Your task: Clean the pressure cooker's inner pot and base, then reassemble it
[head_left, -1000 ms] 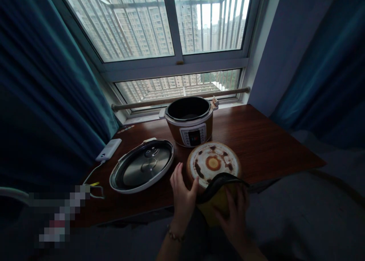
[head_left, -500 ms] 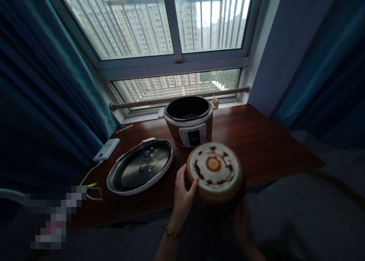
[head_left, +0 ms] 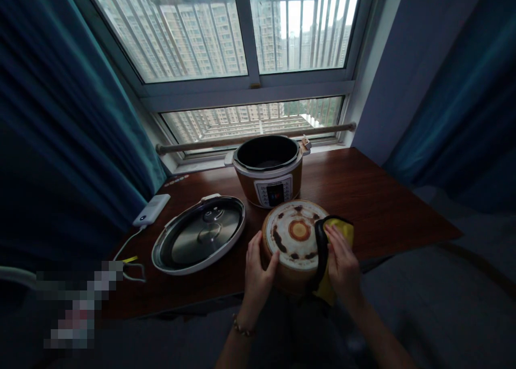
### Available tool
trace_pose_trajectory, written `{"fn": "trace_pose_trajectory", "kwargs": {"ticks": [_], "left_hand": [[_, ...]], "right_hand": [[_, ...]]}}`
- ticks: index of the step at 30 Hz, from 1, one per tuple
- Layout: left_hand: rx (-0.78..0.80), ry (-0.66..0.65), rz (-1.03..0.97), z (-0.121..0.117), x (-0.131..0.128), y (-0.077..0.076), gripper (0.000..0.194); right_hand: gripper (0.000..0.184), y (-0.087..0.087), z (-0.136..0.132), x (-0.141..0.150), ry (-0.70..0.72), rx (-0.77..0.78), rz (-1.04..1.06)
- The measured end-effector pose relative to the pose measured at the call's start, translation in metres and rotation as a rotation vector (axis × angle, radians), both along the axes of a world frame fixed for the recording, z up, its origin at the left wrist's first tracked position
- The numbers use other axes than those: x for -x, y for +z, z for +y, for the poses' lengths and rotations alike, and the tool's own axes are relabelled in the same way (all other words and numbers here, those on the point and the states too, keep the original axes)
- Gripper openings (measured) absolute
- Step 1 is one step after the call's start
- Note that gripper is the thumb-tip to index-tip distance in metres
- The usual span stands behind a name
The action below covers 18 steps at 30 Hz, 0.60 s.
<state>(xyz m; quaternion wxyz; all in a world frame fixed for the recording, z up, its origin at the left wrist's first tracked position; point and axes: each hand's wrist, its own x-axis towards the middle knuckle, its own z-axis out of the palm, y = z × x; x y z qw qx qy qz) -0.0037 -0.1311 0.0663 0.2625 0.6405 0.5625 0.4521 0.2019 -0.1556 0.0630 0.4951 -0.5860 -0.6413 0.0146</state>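
Note:
My left hand [head_left: 260, 272] is closed round the left side of a cooker's inner pot [head_left: 299, 230], thumb on its wall. The pot is tilted bottom up; its pale underside carries brown stains and a ring in the middle. My right hand [head_left: 342, 261] presses a yellow cloth with a black edge [head_left: 344, 228] against the pot's right side and bottom. Just behind the pot stands an electric cooker [head_left: 268, 178] without its lid, its dark cavity showing and its control panel facing me.
Left of the pot, the cooker's lid [head_left: 197, 240] lies with its metal inside upward. A white power bank [head_left: 152, 210] with a cable lies at the table's left edge. The wooden table [head_left: 387, 202] reaches to the window; blue curtains [head_left: 60, 89] hang at the sides.
My right hand has come up from below the pot's right side, bringing the yellow cloth onto its bottom. My left hand keeps its hold on the pot.

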Motion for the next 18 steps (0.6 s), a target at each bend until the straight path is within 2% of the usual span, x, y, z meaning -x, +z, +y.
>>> {"fn": "trace_pose_trajectory", "kwargs": {"ticks": [4,10,12,14,16,18], "left_hand": [[-0.021,0.007,-0.001,0.000,0.000,-0.001,0.049],[-0.025,0.002,0.002,0.000,0.001,-0.001,0.049],[-0.024,-0.001,0.003,0.000,0.001,-0.001,0.048],[-0.019,0.000,0.004,0.000,0.001,-0.002,0.048],[-0.020,0.009,0.001,0.000,0.000,-0.003,0.048],[-0.027,0.019,0.000,0.000,0.000,-0.004,0.048]], "right_hand": [[0.032,0.014,0.003,0.009,0.125,-0.016,-0.142],[0.026,0.052,0.026,0.021,0.528,0.095,-0.373],[0.021,0.061,0.032,0.024,0.608,0.086,-0.452],[0.021,0.063,0.032,0.026,0.555,0.027,-0.524],[0.025,0.059,0.026,0.023,0.408,-0.030,-0.552],[0.027,0.051,0.015,0.016,0.300,-0.015,-0.550]]}}
